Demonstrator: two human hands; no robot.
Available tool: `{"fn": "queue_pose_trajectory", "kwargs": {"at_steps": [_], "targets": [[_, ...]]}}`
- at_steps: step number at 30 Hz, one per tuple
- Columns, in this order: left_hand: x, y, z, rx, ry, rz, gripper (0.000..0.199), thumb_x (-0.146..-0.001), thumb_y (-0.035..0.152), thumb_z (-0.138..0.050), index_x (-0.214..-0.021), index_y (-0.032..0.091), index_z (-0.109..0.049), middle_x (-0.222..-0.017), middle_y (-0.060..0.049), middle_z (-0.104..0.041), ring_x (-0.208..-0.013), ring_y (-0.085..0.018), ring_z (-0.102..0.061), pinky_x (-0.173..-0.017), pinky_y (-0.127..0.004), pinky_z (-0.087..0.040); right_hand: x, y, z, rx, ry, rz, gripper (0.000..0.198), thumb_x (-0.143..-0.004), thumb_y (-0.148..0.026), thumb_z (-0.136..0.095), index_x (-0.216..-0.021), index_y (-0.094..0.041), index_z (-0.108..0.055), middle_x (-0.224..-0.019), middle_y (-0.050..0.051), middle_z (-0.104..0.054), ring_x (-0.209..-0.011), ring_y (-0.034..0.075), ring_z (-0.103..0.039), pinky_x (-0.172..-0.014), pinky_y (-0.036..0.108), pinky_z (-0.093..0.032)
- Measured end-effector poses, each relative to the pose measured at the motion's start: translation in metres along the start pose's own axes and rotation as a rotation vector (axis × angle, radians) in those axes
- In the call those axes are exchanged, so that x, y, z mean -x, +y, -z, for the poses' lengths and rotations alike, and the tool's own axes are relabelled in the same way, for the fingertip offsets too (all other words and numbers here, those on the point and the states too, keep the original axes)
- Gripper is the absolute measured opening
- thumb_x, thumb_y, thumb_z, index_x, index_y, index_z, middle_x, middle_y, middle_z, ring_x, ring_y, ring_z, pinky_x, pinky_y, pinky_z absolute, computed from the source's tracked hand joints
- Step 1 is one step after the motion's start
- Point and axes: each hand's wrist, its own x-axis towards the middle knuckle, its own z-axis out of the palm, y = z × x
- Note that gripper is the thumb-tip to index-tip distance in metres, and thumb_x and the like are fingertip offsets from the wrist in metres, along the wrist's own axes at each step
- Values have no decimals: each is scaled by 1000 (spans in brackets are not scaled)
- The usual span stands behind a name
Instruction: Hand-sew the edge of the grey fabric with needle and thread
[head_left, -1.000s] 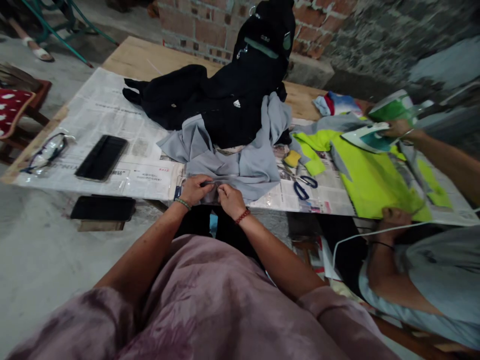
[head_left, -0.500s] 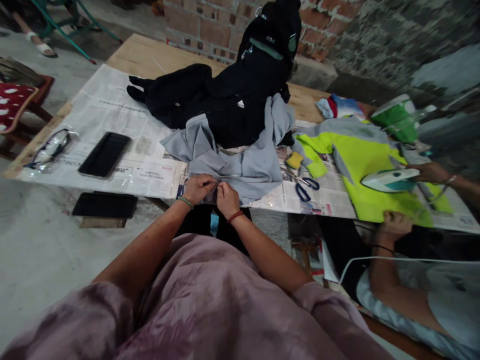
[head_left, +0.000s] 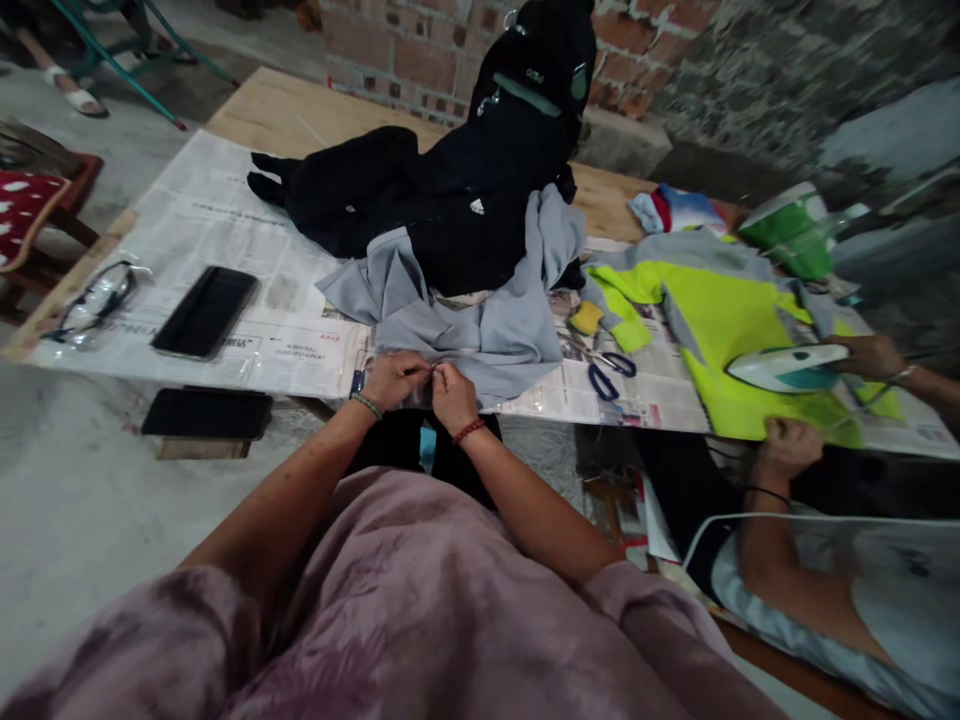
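Grey cloth (head_left: 502, 340) lies at the near edge of the table (head_left: 270, 105), centre, over the newspaper (head_left: 300, 345) covering. Its far portion meets the black jacket (head_left: 442, 225); the boundary between the layers is hard to make out.

Left hand (head_left: 391, 380): thumb and fingers closed in a narrow pinch on the near edge of the grey cloth. Right hand (head_left: 454, 398): same grip, fingertips just beside those of the left. The fingers hide the pinched portion; whether a small item is also held there cannot be determined.

Containers: the black backpack (head_left: 525, 110) stands upright at the far side, its top cut off by the upper frame edge and its contents hidden. The green-and-white bag (head_left: 787, 230) rests at the far right; its contents cannot be seen.

Other items: glasses (head_left: 96, 303) and a smartphone (head_left: 205, 312) lie on the left. A black device (head_left: 206, 414) sits beyond the near-left table edge, its support only partly visible. Scissors (head_left: 598, 358) lie right of the grey cloth.

At right, a co-worker's hand (head_left: 870, 355) grips an iron (head_left: 787, 367) over a yellow-and-grey garment (head_left: 720, 310); the co-worker's body is cut off by the frame.
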Motion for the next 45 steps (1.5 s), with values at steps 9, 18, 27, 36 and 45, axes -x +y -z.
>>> {"fn": "queue_pose_trajectory", "kwargs": {"at_steps": [9, 18, 27, 36, 45], "targets": [[2, -2, 0, 46, 130, 143, 12, -73, 24, -59, -79, 18, -69, -80, -2, -70, -76, -15, -62, -75, -27, -49, 9, 6, 14, -211, -24, -77, 24, -81, -31, -50, -98, -18, -59, -72, 0, -64, -66, 12, -59, -66, 23, -45], [1, 1, 5, 3, 131, 164, 14, -72, 25, -61, -80, 18, -68, -79, -2, -70, -74, -16, -63, -72, -28, -50, 13, 6, 11, -177, -15, -42, 20, -76, -37, -55, -72, -19, -62, -63, -1, -62, -60, 11, -56, -61, 21, -42], [3, 15, 9, -28, 125, 109, 30, -72, 24, -60, -101, 19, -65, -98, -5, -67, -91, -18, -61, -85, -32, -48, 14, 11, 4, -77, 9, 14, 22, -83, -28, -48, -70, -20, -64, -66, 0, -64, -62, 11, -54, -60, 20, -36], [9, 16, 37, 1, 492, 193, 21, -79, 23, -50, -95, 18, -63, -92, -4, -64, -82, -14, -59, -75, -27, -49, 21, 16, 2, -9, 44, 141, 21, -86, -25, -46, -78, -19, -64, -81, 3, -67, -78, 13, -59, -72, 21, -39], [36, 33, 42, -319, 400, 151, 16, -78, 24, -54, -86, 20, -67, -88, -5, -65, -87, -19, -57, -79, -33, -44, 24, 21, -2, -14, 57, 209, 23, -87, -24, -44, -83, -19, -65, -87, 5, -68, -84, 14, -60, -78, 22, -41]]}}
